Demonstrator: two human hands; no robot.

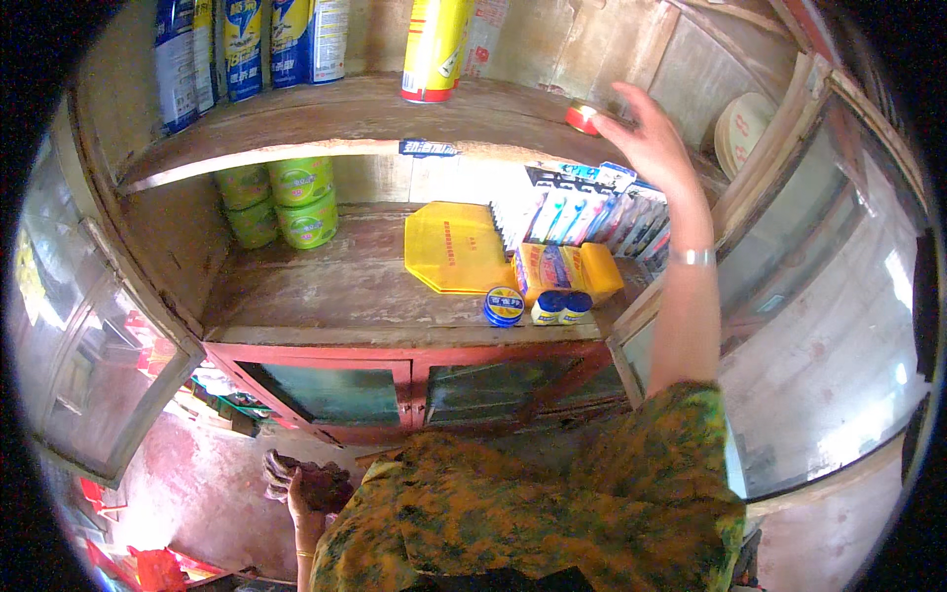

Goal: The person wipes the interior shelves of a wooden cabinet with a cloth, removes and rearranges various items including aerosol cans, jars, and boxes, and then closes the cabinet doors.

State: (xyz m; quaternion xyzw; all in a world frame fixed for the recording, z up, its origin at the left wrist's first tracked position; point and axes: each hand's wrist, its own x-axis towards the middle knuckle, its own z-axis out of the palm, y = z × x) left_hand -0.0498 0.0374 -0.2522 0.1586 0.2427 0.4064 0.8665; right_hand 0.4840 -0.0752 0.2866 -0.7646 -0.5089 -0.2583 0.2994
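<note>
My right hand [651, 140] reaches over the right end of the upper wooden shelf [318, 111]. Its fingers are spread, and the thumb tip is at the edge of a small round red tin [582, 117]; whether they touch I cannot tell. Low in the view, my left hand [302, 494] grips a crumpled, dark brownish-purple cloth [325, 481]. Farther left on that shelf stands a yellow spray can with a red base [433, 52]. Several blue-and-yellow cans [244, 52] line the left end.
Green tubs [307, 222] are stacked on the lower shelf. A flat yellow bag [451, 248], soap packs [551, 270], a blue round tin [504, 307], two small bottles [561, 307] and packaged toothbrushes [584, 211] sit rightward. Glazed doors [821, 311] swing outward on both sides.
</note>
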